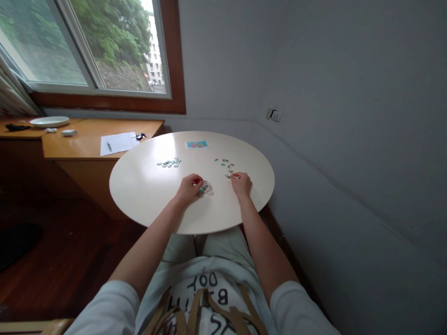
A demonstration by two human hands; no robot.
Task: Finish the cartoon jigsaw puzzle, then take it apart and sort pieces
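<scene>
My left hand (189, 187) rests on the round white table (139, 186), fingers curled on the edge of a joined patch of jigsaw pieces (206, 188). My right hand (240, 183) lies a little to the right, fingers pinched on a small piece at the near end of a loose group of pieces (226, 166). Another loose group of pieces (169, 163) lies farther left. A small picture card (197, 144) sits at the table's far side.
A wooden desk (87, 149) stands left of the table under the window, with a paper sheet and pen (117, 143), keys (140, 136) and a white plate (49, 121). Grey walls close in on the right; a socket (275, 115) is on the wall.
</scene>
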